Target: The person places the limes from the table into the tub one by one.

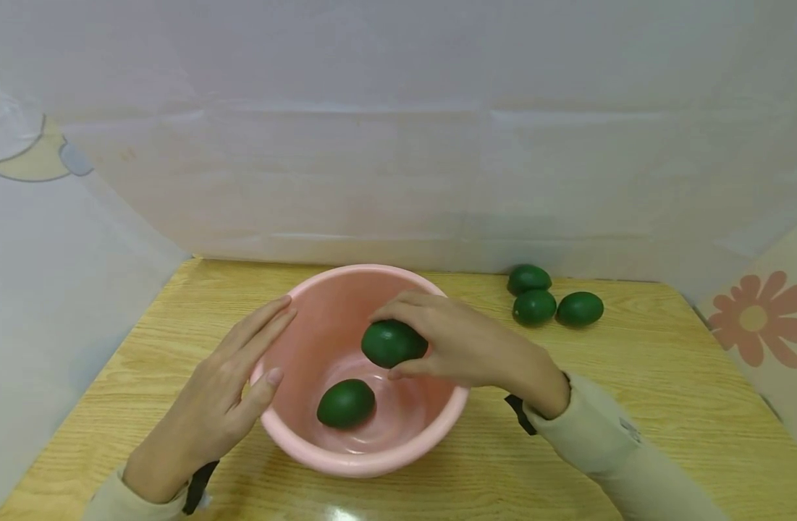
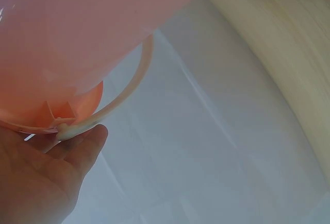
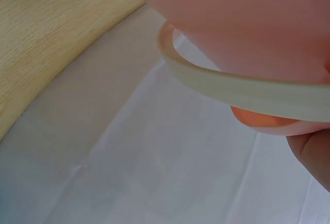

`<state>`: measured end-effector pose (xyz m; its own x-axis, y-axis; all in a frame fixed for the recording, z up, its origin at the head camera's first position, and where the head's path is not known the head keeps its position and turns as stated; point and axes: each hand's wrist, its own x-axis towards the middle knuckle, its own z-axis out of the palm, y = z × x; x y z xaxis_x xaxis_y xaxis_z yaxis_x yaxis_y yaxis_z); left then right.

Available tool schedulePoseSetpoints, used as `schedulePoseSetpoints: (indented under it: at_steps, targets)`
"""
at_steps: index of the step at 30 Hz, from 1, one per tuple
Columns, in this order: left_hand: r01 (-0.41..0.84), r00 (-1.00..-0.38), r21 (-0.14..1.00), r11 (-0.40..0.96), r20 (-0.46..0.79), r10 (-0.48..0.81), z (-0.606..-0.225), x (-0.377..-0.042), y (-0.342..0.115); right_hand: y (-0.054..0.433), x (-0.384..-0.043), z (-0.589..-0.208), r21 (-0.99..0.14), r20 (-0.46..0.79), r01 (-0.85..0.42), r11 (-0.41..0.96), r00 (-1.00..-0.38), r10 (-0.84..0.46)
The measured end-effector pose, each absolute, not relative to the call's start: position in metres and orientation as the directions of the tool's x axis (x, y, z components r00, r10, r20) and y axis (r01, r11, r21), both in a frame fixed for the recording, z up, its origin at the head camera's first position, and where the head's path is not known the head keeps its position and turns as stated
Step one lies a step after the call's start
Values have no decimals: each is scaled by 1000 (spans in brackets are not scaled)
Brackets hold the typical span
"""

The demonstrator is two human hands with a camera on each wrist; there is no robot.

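In the head view a pink bucket stands on the wooden table, with a dark green oval fruit lying on its bottom. My right hand reaches over the right rim and grips another dark green oval fruit between thumb and fingers, inside the bucket's mouth. My left hand rests at the left rim, fingers fairly straight along it and thumb over the edge. From the left wrist, the fingers show beside the rim and the bucket's pale handle. Only part of the right hand shows in its wrist view.
Three more dark green fruits sit close together at the back right of the wooden table. A white sheet hangs behind the table's back edge and along its sides.
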<state>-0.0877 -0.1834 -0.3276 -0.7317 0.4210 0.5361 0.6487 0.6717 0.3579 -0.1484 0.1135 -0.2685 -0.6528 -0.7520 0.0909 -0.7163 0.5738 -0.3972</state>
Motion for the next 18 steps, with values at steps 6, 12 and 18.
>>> schedulePoseSetpoints:
  at_steps: [6,12,18]
  targets:
    - [648,-733,363,670,534,421,-327,-88,-183,110,-148,-269,-373,48,-702,606,-667,-743]
    - [650,-732,365,667,535,420,-328,-88,-184,109,-147,-269,-358,23,-694,624,-675,-737]
    - [645,-738,369,669,528,420,-327,-88,-184,109,-146,-270,-345,9,-687,640,-684,-729]
